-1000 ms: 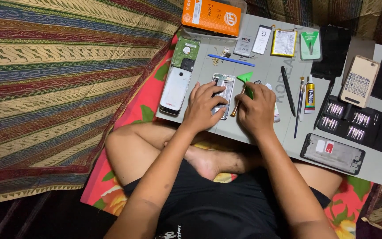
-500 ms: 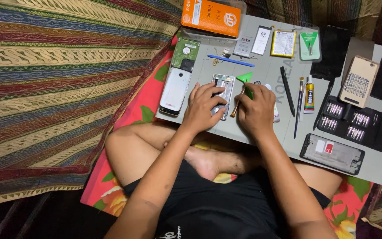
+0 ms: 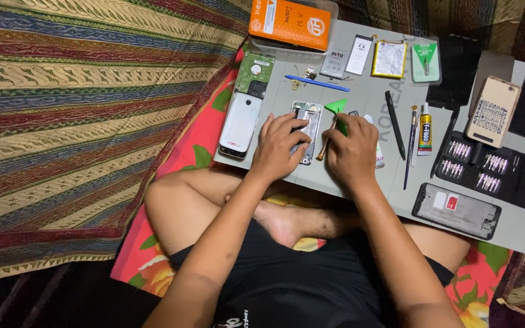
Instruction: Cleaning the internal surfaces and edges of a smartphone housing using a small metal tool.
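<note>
Slippage looks the main risk: the left hand [image 3: 281,149] presses flat on the opened phone frame [image 3: 307,130] near the middle of the grey worktop [image 3: 372,182], fingers spread rather than closed around it, so a hard push could skid it toward the white phone body [image 3: 240,124] on its left. The right hand [image 3: 352,152] has its grip closed on a green triangular pick [image 3: 337,109] and a thin brown-handled tool [image 3: 326,143]; too much force might, I judge, crack a part or scatter the small screws [image 3: 299,82] farther back. Both tool tips are hard to make out, and the frame's near end is covered by the left fingers
</note>
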